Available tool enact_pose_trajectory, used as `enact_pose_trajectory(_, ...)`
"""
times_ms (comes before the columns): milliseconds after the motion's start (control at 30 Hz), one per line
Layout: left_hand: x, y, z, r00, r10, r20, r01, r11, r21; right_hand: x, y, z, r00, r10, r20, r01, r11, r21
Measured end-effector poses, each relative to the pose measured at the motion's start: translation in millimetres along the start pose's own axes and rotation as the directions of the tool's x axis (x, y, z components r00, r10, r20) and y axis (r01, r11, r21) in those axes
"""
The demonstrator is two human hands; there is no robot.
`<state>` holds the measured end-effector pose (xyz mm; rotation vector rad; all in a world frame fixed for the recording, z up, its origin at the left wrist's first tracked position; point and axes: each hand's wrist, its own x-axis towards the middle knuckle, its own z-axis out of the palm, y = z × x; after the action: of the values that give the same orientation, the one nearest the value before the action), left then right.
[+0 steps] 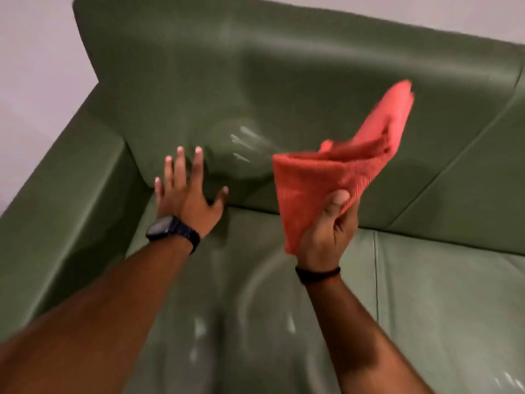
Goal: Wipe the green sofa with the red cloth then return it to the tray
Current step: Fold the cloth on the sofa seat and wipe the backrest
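Head view, looking down at a green sofa (298,89) that fills nearly the whole frame, with a pale wall (37,66) in the upper left corner and along the top edge. Left hand (189,191) left of centre, palm pressed flat against the lower part of the backrest just above the seat crease, fingers (179,166) spread wide and pointing up, thumb stretched out to the right. Dark wristwatch (172,228) on that wrist, bare forearm running down to the lower left corner. Pale streaks (247,143) on the backrest just right of the spread fingers, between them and the cloth. Right hand (328,231) right of centre, raised clear of the upholstery, pinching the red cloth (341,166) between thumb and curled fingers at its lower edge. Cloth folded and loose, fanning up and to the right from the grip, its far tip blurred in front of the backrest in the upper right; not touching the sofa as far as can be told. Thin dark band (318,273) round the right wrist, forearm dropping toward the bottom edge. Seat cushion (426,294) across the lower half, with faint curved smears and whitish marks (199,328) between the two forearms, and a seam (376,274) running down right of the right arm. Armrest (71,194) along the left side. No tray in sight.
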<state>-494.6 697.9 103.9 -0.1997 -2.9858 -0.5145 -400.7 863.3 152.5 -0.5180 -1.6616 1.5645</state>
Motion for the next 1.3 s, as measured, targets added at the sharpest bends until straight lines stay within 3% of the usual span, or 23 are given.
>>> enact_pose_trajectory(67,31,8,-8,0.997,0.023,-0.070,-0.022,1.000,0.015,30,-3,27,0.945,-0.294,0.142,0.318,0.928,-0.195)
enact_pose_trajectory(133,53,9,-14,0.986,0.072,-0.148,-0.060,0.995,0.082,57,6,53,0.817,-0.437,0.376,0.572,0.693,-0.438)
enact_pose_trajectory(200,70,3,-15,0.971,0.141,-0.191,-0.112,0.982,0.155,75,26,79,0.763,-0.354,0.541,0.643,0.498,-0.581)
enact_pose_trajectory(267,82,-6,-13,0.973,0.171,-0.154,-0.136,0.967,0.216,78,51,93,0.728,-0.241,0.641,0.678,0.391,-0.623)
enact_pose_trajectory(400,92,-24,-2,0.974,0.211,-0.080,-0.183,0.946,0.267,65,86,108,0.634,-0.236,0.737,0.769,0.298,-0.566)
enact_pose_trajectory(467,94,-25,1,0.975,0.212,-0.059,-0.189,0.942,0.276,64,91,109,0.604,-0.220,0.766,0.787,0.314,-0.531)
enact_pose_trajectory(567,96,-27,2,0.973,0.226,-0.045,-0.205,0.939,0.274,71,88,104,0.659,-0.233,0.715,0.749,0.289,-0.596)
enact_pose_trajectory(700,98,-31,4,0.968,0.244,-0.056,-0.218,0.931,0.291,58,91,117,0.843,-0.299,0.447,0.527,0.294,-0.798)
enact_pose_trajectory(833,102,-32,14,0.936,0.280,-0.215,-0.226,0.943,0.244,42,95,137,0.797,-0.192,0.573,0.604,0.274,-0.748)
enact_pose_trajectory(867,103,-35,14,0.937,0.287,-0.201,-0.233,0.939,0.253,47,93,132,0.792,-0.170,0.586,0.608,0.288,-0.739)
enact_pose_trajectory(967,101,-37,7,0.956,0.287,-0.064,-0.260,0.927,0.270,64,91,109,0.826,-0.284,0.487,0.555,0.256,-0.791)
enact_pose_trajectory(1100,99,-32,6,0.962,0.269,-0.054,-0.248,0.935,0.254,57,87,126,0.848,-0.319,0.423,0.497,0.199,-0.845)
enact_pose_trajectory(1300,98,-32,3,0.959,0.279,-0.052,-0.254,0.926,0.279,78,86,90,0.788,-0.426,0.445,0.545,0.146,-0.825)
